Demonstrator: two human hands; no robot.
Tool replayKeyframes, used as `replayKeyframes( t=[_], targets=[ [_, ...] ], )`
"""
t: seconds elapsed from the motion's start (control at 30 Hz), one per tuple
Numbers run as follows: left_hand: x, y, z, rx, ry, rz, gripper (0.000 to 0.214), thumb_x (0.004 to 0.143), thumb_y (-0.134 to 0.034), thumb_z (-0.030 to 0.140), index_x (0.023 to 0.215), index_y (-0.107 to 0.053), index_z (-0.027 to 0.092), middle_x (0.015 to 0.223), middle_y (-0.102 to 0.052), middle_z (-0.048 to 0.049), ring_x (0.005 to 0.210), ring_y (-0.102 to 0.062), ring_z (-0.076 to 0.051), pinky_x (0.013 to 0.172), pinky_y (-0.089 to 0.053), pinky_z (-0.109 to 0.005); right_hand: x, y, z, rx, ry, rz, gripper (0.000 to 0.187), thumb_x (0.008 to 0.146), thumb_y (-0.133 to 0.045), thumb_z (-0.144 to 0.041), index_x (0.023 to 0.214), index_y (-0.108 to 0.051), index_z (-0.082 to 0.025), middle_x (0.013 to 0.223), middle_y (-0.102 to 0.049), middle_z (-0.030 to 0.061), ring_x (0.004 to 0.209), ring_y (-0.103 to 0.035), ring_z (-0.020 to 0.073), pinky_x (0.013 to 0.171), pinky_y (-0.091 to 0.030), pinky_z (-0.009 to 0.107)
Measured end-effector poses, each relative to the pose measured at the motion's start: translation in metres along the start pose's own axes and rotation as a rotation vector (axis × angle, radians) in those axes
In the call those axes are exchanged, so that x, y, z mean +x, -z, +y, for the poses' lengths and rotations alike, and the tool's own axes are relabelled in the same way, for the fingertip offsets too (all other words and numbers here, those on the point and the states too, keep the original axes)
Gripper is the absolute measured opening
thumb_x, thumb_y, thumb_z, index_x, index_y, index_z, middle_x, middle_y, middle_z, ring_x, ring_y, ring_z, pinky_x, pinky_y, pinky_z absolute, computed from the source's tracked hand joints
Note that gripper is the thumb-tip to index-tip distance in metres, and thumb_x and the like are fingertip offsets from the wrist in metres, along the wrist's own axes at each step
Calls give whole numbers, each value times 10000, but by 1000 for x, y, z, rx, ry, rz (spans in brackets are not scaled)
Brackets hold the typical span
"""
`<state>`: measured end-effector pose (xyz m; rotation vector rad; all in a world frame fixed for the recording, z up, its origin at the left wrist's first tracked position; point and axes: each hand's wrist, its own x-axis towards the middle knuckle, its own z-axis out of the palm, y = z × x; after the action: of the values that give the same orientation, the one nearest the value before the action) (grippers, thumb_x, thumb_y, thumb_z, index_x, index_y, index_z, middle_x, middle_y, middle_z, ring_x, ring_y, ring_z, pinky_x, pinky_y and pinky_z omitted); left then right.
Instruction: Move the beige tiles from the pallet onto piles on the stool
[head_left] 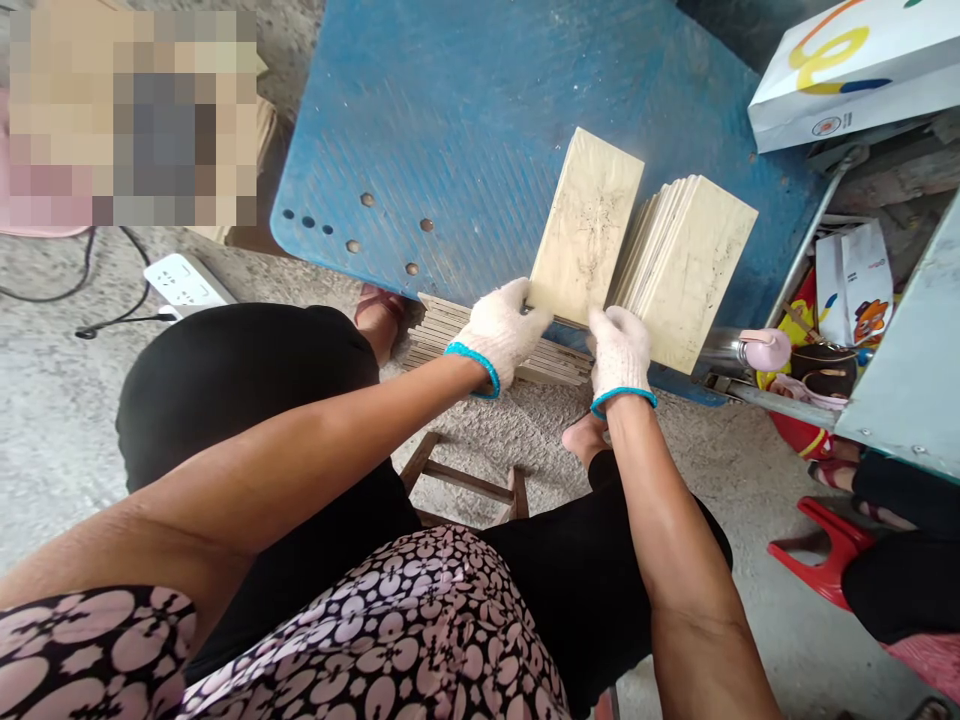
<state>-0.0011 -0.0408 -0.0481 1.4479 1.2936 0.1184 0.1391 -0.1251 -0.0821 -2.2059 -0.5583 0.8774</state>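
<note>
A thin, pale wooden board (589, 225) with dark specks lies tilted over the blue table (465, 120). My left hand (504, 328), in a white knit glove with a blue cuff, is closed on its near left corner. At the near right corner, my gloved right hand (621, 350) is closed on the same board, fingers partly hidden. Just right of it leans a row of similar boards (697, 270), packed face to face. Below my hands, another stack of boards (439, 330) shows its edges along the table's near side.
A white paper bag (862, 80) stands at the back right. Near the right edge lies a bottle with a pink cap (765, 350). A power strip (187, 285) rests on the floor at left. A wooden stool (469, 480) is between my legs; a red stool (821, 550) with a seated person is at right.
</note>
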Motion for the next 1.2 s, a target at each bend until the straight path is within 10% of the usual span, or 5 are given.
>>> replayKeyframes(
  t=[0.4, 0.6, 0.83, 0.97, 1.2],
  targets=[
    [0, 7, 28, -624, 257, 5, 81, 760, -594, 101, 790, -564, 170, 585, -450, 26, 520, -391, -87, 525, -346, -239, -10, -8, -26, 1068, -286, 73, 282, 763, -668, -190, 1039, -616, -206, 1110, -670, 38, 1074, -634, 167, 906, -571, 324],
    [-1, -4, 25, -798, 341, -71, 148, 774, -603, 61, 736, -515, 173, 648, -497, 24, 557, -462, -75, 552, -379, -206, -25, -25, -37, 1219, -265, -178, 505, 885, -589, -444, 1318, -539, -189, 1293, -614, 95, 1280, -530, 223, 1099, -429, 503],
    [-13, -9, 20, -753, 284, -172, 69, 771, -623, 172, 802, -562, 163, 715, -589, -17, 580, -518, -95, 567, -399, -242, -20, -24, -45, 1140, -292, -106, 589, 885, -596, -424, 1403, -457, -178, 1327, -590, 107, 1284, -530, 238, 1125, -397, 519],
    [-21, 1, 23, -471, 166, -292, 267, 713, -651, 221, 971, -654, 152, 822, -656, -36, 686, -581, -128, 612, -443, -240, -21, -13, -49, 1071, -285, 3, 581, 872, -614, -370, 1393, -459, -165, 1313, -603, 110, 1233, -574, 236, 1099, -446, 486],
    [-57, 21, 21, 707, -260, -665, 322, 808, -610, 322, 1051, -703, 132, 936, -695, -160, 824, -664, -327, 642, -510, -374, -35, 32, -35, 828, -130, 86, 539, 702, -781, -278, 1202, -616, -161, 1240, -656, 95, 1234, -581, 243, 999, -545, 400]
  ],
)
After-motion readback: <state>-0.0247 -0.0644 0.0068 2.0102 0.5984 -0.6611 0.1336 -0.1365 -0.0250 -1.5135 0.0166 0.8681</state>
